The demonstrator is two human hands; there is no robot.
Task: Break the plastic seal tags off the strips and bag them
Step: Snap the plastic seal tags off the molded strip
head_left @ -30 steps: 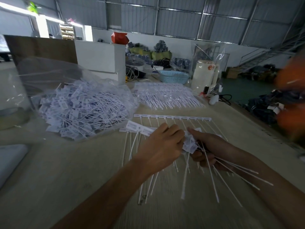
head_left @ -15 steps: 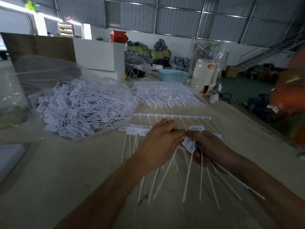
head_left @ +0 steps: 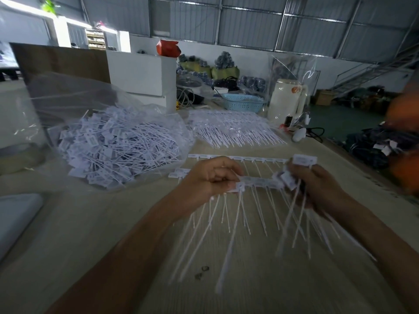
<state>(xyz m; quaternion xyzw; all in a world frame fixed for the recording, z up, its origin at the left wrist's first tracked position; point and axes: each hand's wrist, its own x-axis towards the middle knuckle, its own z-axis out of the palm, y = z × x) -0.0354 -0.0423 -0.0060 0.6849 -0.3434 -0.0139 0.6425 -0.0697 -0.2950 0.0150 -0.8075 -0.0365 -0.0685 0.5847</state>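
**A:** Start with the biggest thing. What's on the pale wooden worktable (head_left: 102,234)?

**B:** A large clear plastic bag (head_left: 68,105), lying open at the left and heaped with loose white plastic seal tags (head_left: 118,146). Beyond it at centre is a flat stack of unbroken white tag strips in clear wrapping (head_left: 235,130), and behind that a light blue perforated plastic basket (head_left: 242,102); what's inside it I can't tell.

**A:** And the strip being worked on?

**B:** A white plastic strip of joined seal tags (head_left: 256,181) is held just above the table between the two hands, with its thin tails hanging toward the camera. A second strip (head_left: 238,157) lies flat just behind it.

**A:** The hands?

**B:** The left hand (head_left: 210,177) is curled round the strip's left end and pinches it. The right hand (head_left: 317,186) is closed on a bunch of already separated tags (head_left: 288,180), heads up, tails fanning below.

**A:** How will it handle?

**B:** I'd judge it very light. The heads look stiff enough to snap at the narrow joins, and the tails whippy and likely to tangle. Better to grip the flat heads either side of a join than the tails. The bunch looks smooth, so it may slip if the grip loosens on the way to the bag.
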